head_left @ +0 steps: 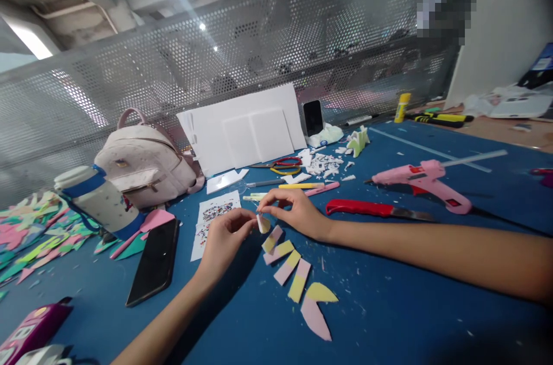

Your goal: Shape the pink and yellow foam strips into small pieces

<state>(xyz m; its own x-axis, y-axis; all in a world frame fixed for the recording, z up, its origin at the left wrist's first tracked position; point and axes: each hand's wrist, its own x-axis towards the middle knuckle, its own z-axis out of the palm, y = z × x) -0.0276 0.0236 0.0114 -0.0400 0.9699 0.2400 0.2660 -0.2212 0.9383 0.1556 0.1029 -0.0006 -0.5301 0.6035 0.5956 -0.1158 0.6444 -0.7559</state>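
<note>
My left hand (227,238) and my right hand (298,212) meet over the blue table, fingertips pinched at a small white-and-yellow foam piece (263,224). The left comes in from the side, while the right thumb and finger close at the piece's top edge. Just below it, several pink-and-yellow foam strips (287,267) lie in a curved row. A curved yellow foam piece (322,292) and a pink one (315,319) touch at the near end of that row. Beside my left hand is a white sheet (194,250) bearing many tiny coloured bits.
A red-handled knife (358,207) and a pink glue gun (425,181) lie right. Scissors (287,166), pens and white scraps (324,164) are behind my hands. A phone (153,261), bottle (97,201), backpack (147,163) and foam offcuts (38,232) occupy the left.
</note>
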